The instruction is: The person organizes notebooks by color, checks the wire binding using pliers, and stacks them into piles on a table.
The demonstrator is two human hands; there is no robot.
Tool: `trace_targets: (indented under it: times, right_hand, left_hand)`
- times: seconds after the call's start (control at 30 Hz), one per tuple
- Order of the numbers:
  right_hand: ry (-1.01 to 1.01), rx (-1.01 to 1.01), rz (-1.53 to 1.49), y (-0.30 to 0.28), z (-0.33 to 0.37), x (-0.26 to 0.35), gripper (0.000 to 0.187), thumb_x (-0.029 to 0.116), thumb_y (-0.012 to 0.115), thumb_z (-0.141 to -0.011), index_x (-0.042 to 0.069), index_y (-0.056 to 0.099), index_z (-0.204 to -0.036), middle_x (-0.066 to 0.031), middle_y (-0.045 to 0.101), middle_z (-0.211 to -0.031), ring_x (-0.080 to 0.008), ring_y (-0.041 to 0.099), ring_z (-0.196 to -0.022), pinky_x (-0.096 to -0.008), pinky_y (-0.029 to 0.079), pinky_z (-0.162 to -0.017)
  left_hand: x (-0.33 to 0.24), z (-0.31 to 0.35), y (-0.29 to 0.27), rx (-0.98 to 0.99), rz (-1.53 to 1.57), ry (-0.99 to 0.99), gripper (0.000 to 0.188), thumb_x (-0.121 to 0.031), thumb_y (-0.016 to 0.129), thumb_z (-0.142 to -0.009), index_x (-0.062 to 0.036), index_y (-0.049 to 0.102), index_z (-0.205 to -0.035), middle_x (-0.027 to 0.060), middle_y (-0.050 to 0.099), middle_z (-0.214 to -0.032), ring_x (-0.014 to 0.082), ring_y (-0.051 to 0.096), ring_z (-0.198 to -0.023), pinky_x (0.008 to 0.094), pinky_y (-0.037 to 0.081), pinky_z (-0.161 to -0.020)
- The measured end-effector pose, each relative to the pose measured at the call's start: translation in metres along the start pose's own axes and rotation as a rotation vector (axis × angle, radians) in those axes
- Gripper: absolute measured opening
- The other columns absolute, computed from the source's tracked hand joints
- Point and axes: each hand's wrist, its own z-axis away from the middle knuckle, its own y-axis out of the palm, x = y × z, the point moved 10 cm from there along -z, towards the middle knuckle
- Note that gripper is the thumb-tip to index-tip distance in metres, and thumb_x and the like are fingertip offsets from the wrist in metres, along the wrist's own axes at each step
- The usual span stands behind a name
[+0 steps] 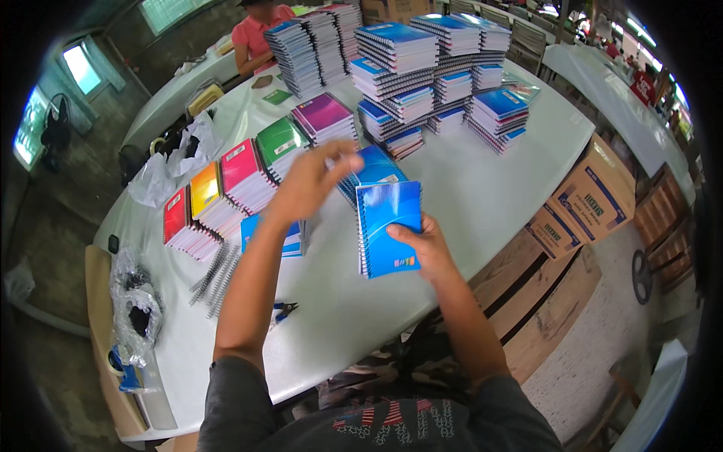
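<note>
In my right hand [431, 247] is a blue spiral notebook [388, 222], upright over the table, with the thumb on its cover and the coil along its left edge. My left hand [320, 177] is raised to the left of it; its fingers are blurred, and whether they hold anything does not show. Just behind the held notebook lies a blue notebook stack [376, 164], partly covered by it. Beneath my left forearm sits another blue notebook stack [292, 245], partly hidden. Loose metal coils [218, 275] and dark-handled pliers [285, 310] lie close to that forearm.
Red [177, 218], yellow [207, 188], pink [242, 167], green [282, 142] and purple [324, 114] notebook stacks form a row. Tall blue stacks [395, 45] stand behind. Plastic wrap [135, 301] and a tape dispenser [126, 371] sit left; cartons [587, 196] stand right. A person [256, 34] sits across.
</note>
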Motion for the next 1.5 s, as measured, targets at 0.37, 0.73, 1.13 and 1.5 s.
trace_targets:
  times: [0.37,0.73,1.13,1.5]
  right_hand:
    - [0.387,0.037,-0.639,0.033,0.021,-0.083,0.046,0.011,0.06,-0.079,0.003,0.043,-0.12,-0.0137,0.058,-0.104,-0.0259,0.061,-0.093,-0.0406,0.054,-0.078]
    - [0.407,0.072,-0.62,0.046,0.019,-0.093,0.041,0.014,0.058,-0.082,-0.001,0.045,-0.118,-0.0154,0.059,-0.105,-0.0263,0.063,-0.091,-0.0404,0.053,-0.078]
    - [0.37,0.004,-0.508,0.045,0.026,-0.087,0.038,0.019,0.058,-0.084,0.0,0.049,-0.115,-0.0143,0.06,-0.104,-0.0252,0.063,-0.09,-0.0394,0.054,-0.077]
    - [0.346,0.044,-0.766,0.075,0.03,-0.071,0.061,0.055,0.042,-0.089,0.006,0.044,-0.126,-0.0119,0.056,-0.115,-0.0234,0.059,-0.098,-0.0359,0.051,-0.081]
  left_hand:
    - [0.109,-0.039,-0.058,-0.26,-0.873,-0.221,0.063,-0.038,0.06,-0.081,-0.0017,0.04,-0.129,0.0213,0.042,-0.133,0.0367,0.042,-0.12,0.0404,0.036,-0.099]
    - [0.145,0.008,-0.103,-0.121,-0.58,-0.37,0.041,-0.036,0.048,-0.09,-0.0006,0.059,-0.107,0.0213,0.063,-0.078,0.0335,0.063,-0.076,0.0429,0.048,-0.067]
    - [0.133,0.034,-0.108,-0.392,-0.434,-0.312,0.044,-0.037,0.049,-0.089,0.0001,0.057,-0.111,0.026,0.061,-0.087,0.0399,0.059,-0.086,0.0421,0.046,-0.075]
    - [-0.025,0.16,0.045,-0.268,-0.212,0.336,0.039,-0.013,0.06,-0.073,-0.0148,0.06,-0.112,0.0068,0.059,-0.114,0.026,0.054,-0.106,0.042,0.041,-0.084]
